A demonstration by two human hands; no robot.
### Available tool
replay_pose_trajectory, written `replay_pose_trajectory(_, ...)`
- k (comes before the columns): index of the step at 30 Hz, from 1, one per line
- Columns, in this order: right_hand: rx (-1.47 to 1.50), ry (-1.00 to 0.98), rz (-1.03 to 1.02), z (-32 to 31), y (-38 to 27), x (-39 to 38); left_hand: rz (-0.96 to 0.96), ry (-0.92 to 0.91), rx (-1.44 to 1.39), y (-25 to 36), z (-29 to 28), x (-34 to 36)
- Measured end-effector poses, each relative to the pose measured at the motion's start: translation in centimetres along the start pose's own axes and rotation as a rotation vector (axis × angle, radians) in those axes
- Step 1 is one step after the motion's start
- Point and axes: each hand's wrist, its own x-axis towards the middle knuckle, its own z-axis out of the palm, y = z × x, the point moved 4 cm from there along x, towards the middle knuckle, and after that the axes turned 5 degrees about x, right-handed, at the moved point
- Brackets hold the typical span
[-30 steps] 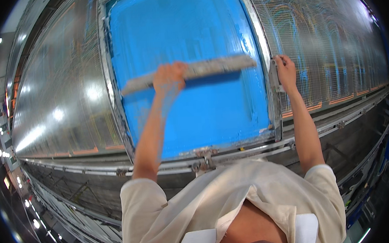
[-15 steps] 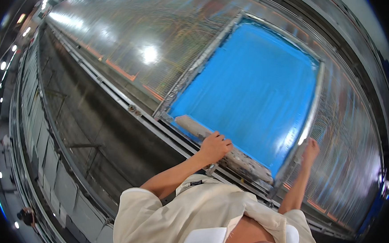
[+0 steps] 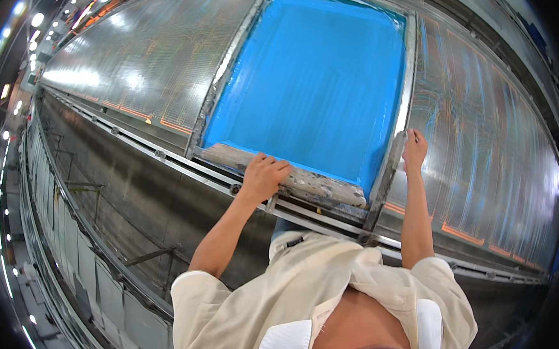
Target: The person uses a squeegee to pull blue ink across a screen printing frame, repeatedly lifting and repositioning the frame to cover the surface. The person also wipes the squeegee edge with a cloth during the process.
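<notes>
A screen-printing frame (image 3: 406, 80) with battered metal rails lies across the long table, its mesh coated in wet blue ink (image 3: 305, 77). Along its near end rests a squeegee (image 3: 321, 183), a long bar crusted with grey and white dried paint. My left hand (image 3: 265, 175) is closed over the top of this bar, left of its middle. With fingers curled, my right hand (image 3: 414, 148) grips the right rail close to the near corner. Its fingertips are partly hidden.
The shiny, paint-streaked tabletop (image 3: 482, 143) runs on both sides of the frame, with orange marks near its edge. A metal rail (image 3: 143, 147) follows the near edge. Beyond a dark gap at left stands another long table with grey panels (image 3: 100, 275).
My view has turned, so the frame and both hands appear higher and farther left. The left hand stays on the squeegee and the right hand stays at the right rail.
</notes>
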Motion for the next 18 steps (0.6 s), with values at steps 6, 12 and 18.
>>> replay_pose_trajectory(6,-0.125,-0.007,0.195,1.8,-3.0,-1.9,0.071,-0.094,-0.058,-2.2,1.0,-1.9)
replay_pose_trajectory(12,-0.295,0.031,0.217,1.3,-4.1,-2.5,0.140,-0.017,-0.064,-3.0,1.7,2.2)
replay_pose_trajectory(18,-0.380,0.022,0.270,2.0,-6.1,-2.7,0.193,0.028,0.004,-11.5,8.5,19.7)
